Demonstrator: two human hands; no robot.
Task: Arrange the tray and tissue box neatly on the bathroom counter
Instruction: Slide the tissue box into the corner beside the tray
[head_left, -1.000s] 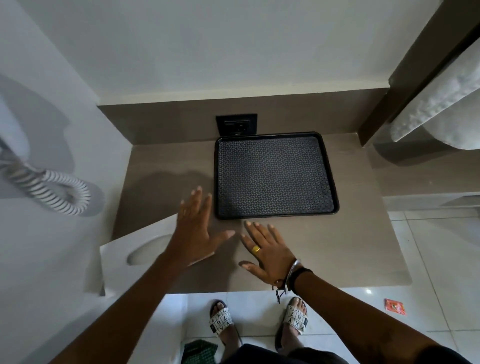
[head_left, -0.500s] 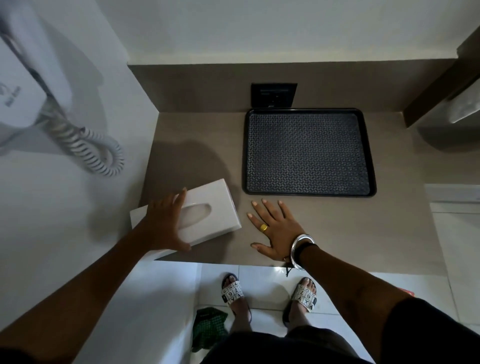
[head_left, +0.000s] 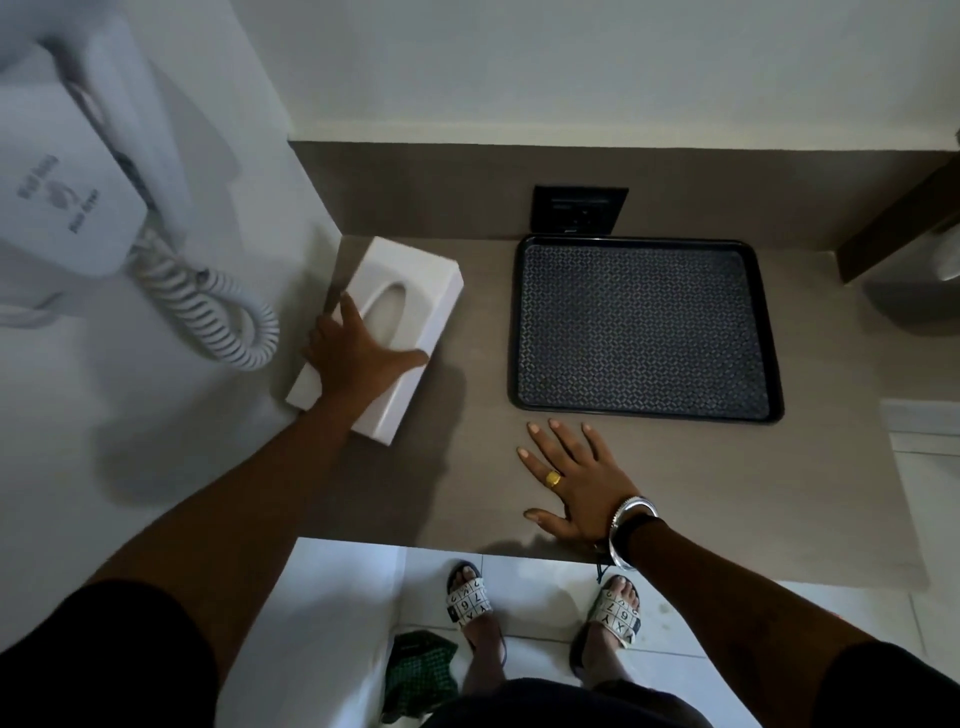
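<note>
1. A white wall-mounted hair dryer hangs at the far left, its coiled cord looping down beside the counter's left end.
2. The tissue box lies on the brown counter near the left wall, skewed, with its far end close to the back corner. It is a long white rectangular cover with an oval slot on top, smooth and hard-looking (no tissue shows in the slot).
3. The left hand lies over the box's near half, thumb out along the right edge and fingers over the left; the grip is spread wide across the box top. Whether it clamps or merely presses, I cannot tell.
4. Judging by its look, the box is light, stiff and a bit slippery, so it should slide easily; holding both long sides near the middle would steer it best.
5. The tray sits flat against the back wall below a dark socket. It is black, rectangular, low-rimmed, with a textured diamond-pattern liner; probably rigid and best taken by opposite rims.
6. The right hand rests flat on the counter just in front of the tray, fingers spread, holding nothing.
</note>
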